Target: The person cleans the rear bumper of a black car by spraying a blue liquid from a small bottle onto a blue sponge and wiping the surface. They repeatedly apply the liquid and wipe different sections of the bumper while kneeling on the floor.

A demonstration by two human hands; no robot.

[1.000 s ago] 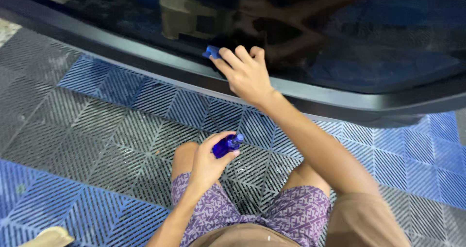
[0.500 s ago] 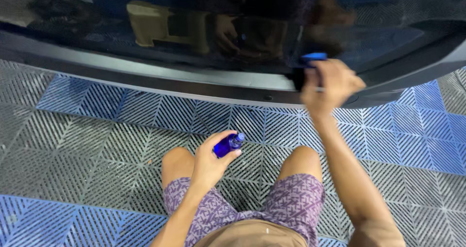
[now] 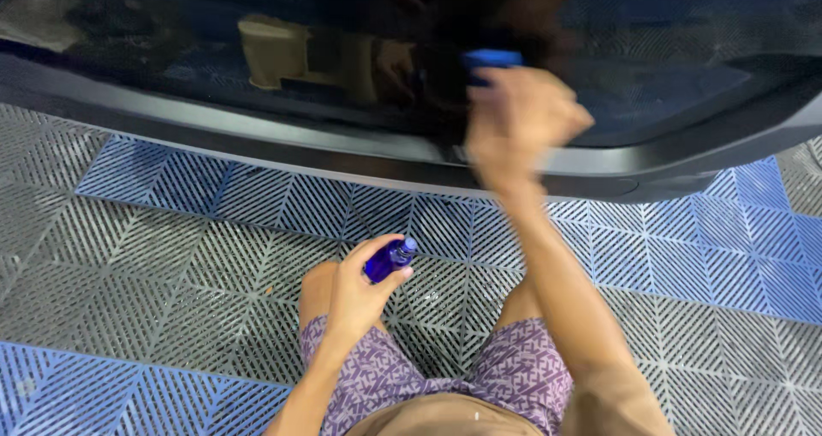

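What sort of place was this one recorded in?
Probably a car detailing bay or garage. A glossy dark car body panel fills the top, the floor is interlocking grey and blue ribbed tiles, and the right hand presses a blue applicator pad to the panel.

even light | right hand [image 3: 522, 123] motion-blurred | glossy panel [image 3: 257, 50] reflects

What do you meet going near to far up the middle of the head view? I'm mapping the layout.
Patterned shorts → left hand holding small blue bottle → grid floor tiles → right hand → blue pad.
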